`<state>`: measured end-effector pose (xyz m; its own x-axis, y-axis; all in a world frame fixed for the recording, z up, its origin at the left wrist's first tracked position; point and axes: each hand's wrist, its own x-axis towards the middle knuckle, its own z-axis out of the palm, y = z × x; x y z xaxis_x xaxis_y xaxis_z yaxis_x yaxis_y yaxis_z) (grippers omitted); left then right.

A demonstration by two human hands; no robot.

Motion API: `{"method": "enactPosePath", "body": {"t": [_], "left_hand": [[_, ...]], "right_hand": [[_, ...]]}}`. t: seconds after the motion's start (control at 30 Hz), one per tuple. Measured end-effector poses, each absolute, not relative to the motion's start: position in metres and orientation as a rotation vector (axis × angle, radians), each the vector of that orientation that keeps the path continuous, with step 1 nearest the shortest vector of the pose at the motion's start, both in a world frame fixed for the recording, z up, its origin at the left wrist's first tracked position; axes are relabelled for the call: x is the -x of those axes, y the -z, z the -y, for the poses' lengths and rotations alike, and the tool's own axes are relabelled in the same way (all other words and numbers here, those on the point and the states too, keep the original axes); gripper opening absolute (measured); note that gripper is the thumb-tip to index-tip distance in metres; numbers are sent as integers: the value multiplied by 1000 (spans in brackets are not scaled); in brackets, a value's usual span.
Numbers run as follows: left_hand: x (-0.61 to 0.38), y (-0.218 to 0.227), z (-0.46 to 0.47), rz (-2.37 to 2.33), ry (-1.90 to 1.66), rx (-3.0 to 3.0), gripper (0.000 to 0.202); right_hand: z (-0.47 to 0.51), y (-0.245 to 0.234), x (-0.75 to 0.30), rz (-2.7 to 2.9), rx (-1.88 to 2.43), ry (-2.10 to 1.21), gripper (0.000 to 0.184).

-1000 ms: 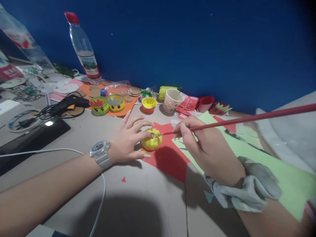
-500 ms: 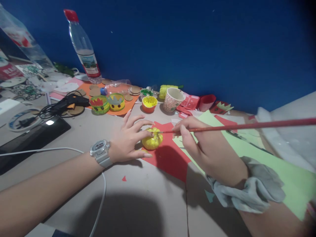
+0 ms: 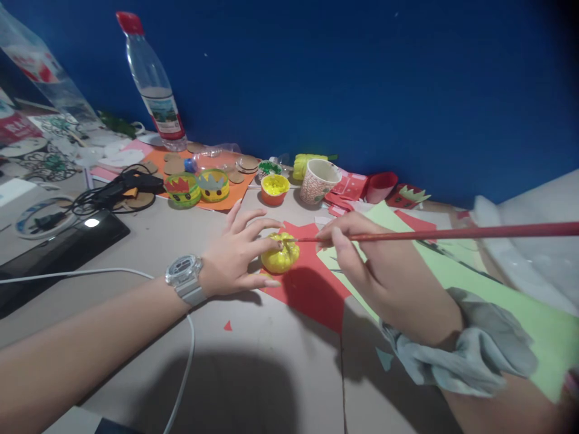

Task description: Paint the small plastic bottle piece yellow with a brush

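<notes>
A small glossy yellow pumpkin sits on a red sheet of paper. My left hand, with a clear watch at its wrist, steadies the pumpkin from the left. Its index fingertip rests on the top, the thumb lies by the lower side, and the other fingers are spread. My right hand is closed around a thin paintbrush with a red handle. The brush tip touches the pumpkin's top, close to my left index finger. A grey scrunchie circles my right wrist.
Behind the pumpkin stand a cup of yellow paint, a patterned paper cup and two small crowned figures. A red-capped bottle stands at back left. Green paper lies under my right arm; a white cable crosses the left side.
My right wrist has shifted slightly to the right, and the brush tip has moved a little across the pumpkin's top. My left hand stays in place.
</notes>
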<state>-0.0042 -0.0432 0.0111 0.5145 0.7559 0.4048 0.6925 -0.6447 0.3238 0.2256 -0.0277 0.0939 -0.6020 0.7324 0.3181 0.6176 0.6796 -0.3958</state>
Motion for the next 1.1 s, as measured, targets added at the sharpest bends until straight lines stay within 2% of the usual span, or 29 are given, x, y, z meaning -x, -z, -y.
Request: {"method": "enactPosePath", "body": {"t": [0.7,1.1], "left_hand": [[4,-10,43,-1256,-801,-2638,58],[5,-10,42,-1267,-776,-2649,60]], "right_hand": [[26,-93,-227,2364,1134,-304,21],[15,-89,-234,2275,1136,-460,22]]}}
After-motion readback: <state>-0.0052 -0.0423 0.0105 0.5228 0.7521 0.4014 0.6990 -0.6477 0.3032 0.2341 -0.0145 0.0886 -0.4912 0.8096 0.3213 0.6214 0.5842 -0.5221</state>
